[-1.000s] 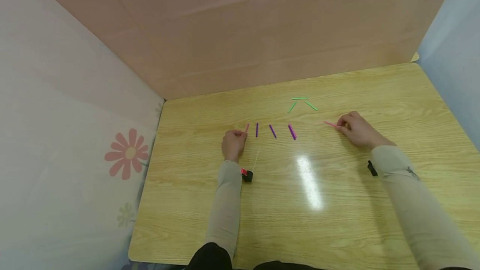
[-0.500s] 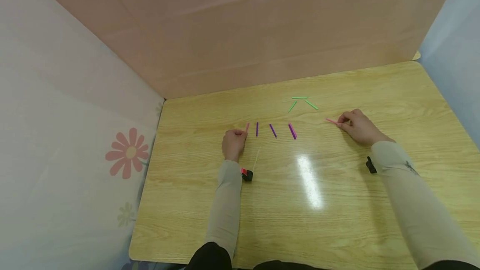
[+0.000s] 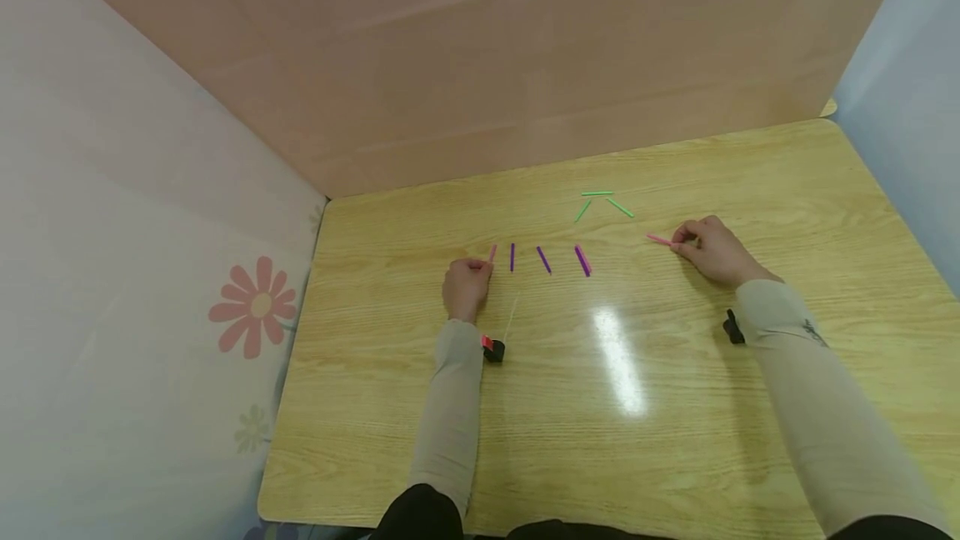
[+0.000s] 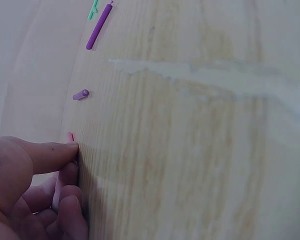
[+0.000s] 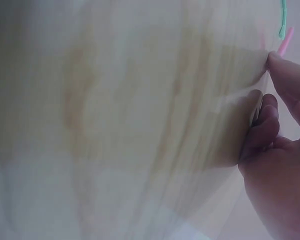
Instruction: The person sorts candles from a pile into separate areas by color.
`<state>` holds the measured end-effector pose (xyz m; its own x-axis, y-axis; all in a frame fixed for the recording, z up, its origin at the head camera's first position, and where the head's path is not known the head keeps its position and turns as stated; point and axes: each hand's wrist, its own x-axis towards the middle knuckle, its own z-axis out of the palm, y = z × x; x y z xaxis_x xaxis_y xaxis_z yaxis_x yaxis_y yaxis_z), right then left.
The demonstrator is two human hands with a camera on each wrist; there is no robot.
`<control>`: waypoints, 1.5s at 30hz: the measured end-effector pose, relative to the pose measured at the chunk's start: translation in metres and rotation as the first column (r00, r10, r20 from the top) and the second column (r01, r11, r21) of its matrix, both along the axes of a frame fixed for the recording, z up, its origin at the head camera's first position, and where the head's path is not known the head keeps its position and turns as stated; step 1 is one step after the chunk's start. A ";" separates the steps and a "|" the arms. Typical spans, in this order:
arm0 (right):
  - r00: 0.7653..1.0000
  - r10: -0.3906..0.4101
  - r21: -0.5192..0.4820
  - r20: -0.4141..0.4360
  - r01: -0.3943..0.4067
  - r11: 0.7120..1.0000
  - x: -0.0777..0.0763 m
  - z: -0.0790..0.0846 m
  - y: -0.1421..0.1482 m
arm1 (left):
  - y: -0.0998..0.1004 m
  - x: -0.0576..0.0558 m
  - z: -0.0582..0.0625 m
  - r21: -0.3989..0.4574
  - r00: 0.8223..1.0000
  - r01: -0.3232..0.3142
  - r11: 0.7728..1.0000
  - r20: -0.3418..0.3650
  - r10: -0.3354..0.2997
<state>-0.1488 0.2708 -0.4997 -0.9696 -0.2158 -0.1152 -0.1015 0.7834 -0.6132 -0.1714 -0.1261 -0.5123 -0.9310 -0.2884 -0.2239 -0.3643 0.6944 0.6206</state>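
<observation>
My left hand [image 3: 467, 286] pinches a pink stick [image 3: 492, 252] at its near end, at the left of a row of short sticks. In the left wrist view, only the tip of that pink stick [image 4: 70, 136] shows past the thumb. To its right lie a purple stick [image 3: 512, 257], a slanted purple stick [image 3: 543, 260], and another purple stick [image 3: 581, 261] lying close along a pink one. Farther right, my right hand [image 3: 712, 252] holds a pink stick [image 3: 658, 239] between thumb and fingers, its free end pointing left. The right wrist view shows this pink stick [image 5: 286, 42] beyond the thumb.
Behind the row, three green sticks lie apart: a level one [image 3: 597, 193], a left slanting one [image 3: 582, 211] and a right slanting one [image 3: 620, 207]. The wooden table [image 3: 570, 465] meets a brown panel [image 3: 510, 65] at the back and a flowered curtain [image 3: 150, 273] at left.
My right hand has shifted slightly away from me with its pink stick. The left hand stays where it was, and the sticks on the table lie as before.
</observation>
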 end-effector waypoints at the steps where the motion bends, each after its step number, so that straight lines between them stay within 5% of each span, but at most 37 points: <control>1: 1.000 -0.002 -0.001 -0.005 0.002 1.000 0.000 0.000 0.000 | 0.000 0.000 0.000 0.002 1.000 -0.001 1.000 -0.002 0.001; 45: 0.999 -0.031 -0.030 0.007 0.031 0.999 -0.001 -0.001 -0.001 | 0.002 0.004 0.004 -0.020 1.000 0.025 0.999 -0.005 -0.025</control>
<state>-0.1503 0.2703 -0.5008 -0.9752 -0.1890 -0.1154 -0.0732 0.7669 -0.6375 -0.1677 -0.1246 -0.5082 -0.9392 -0.2691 -0.2131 -0.3431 0.7157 0.6083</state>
